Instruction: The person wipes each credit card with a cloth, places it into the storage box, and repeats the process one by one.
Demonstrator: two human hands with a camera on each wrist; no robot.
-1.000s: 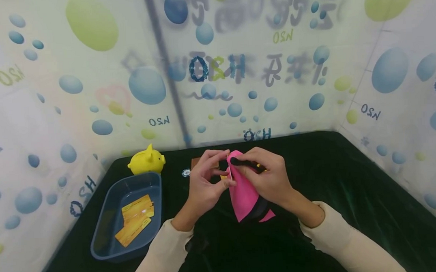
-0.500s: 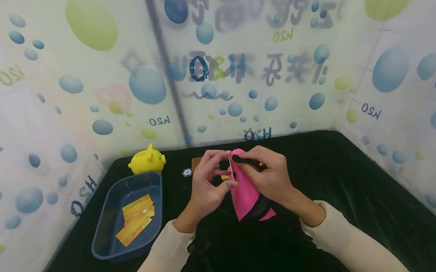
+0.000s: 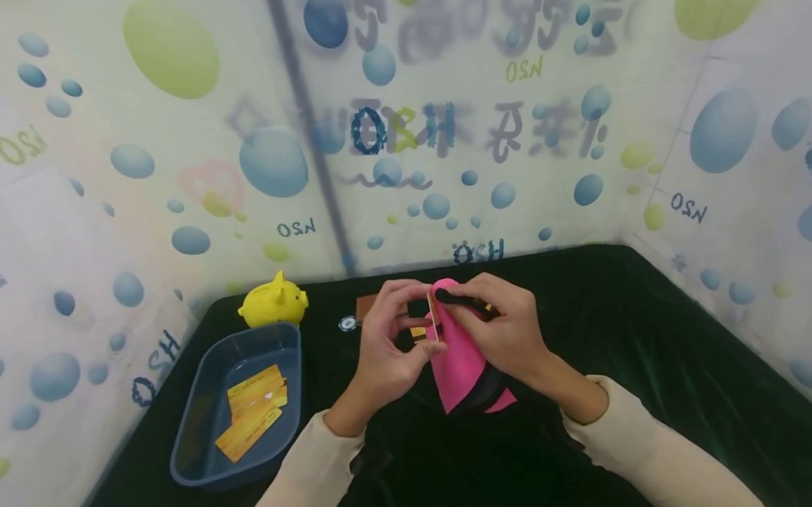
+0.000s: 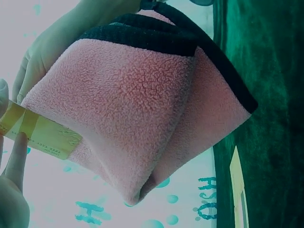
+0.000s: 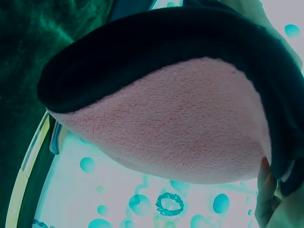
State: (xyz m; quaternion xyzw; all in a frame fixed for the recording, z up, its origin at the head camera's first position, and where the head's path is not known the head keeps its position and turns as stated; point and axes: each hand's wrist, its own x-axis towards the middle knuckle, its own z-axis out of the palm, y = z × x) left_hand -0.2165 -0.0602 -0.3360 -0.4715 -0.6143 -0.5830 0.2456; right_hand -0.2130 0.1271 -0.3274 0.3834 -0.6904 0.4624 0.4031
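White walls (image 3: 547, 202) printed with blue and yellow-green bubbles and mirrored H2O lettering rise on three sides, with a dark vertical stripe running down the back one. Below them spreads a counter (image 3: 662, 363) under dark green cloth that has a soft, velvety sheen. Toward its left side sits a blue tray (image 3: 208, 402) with rounded corners.

At the middle, in front of the person, hangs a pink cloth (image 3: 455, 365) with broad black edging; the wrist views show its fleecy surface, folded over on itself. Both hands come in from cream sleeves (image 3: 659, 446). The right hand (image 3: 507, 325) pinches the cloth near the top by its black edging. The left hand (image 3: 393, 356), just beside it, holds a gold card (image 4: 52, 140) between thumb and fingers. From the head the card stands nearly upright, seen edge-on, next to the cloth; in the left wrist view one end overlaps the pink fleece, and a row of digits shows on its face.

Behind the tray stands a yellow piggy bank (image 3: 272, 301), snout to the right. Partly hidden behind the left hand lies a flat brown object (image 3: 367, 306). Overlapping yellow cards (image 3: 249, 434) lie inside the tray. Smallest is a round blue-and-white chip (image 3: 347, 323) beside the brown object.
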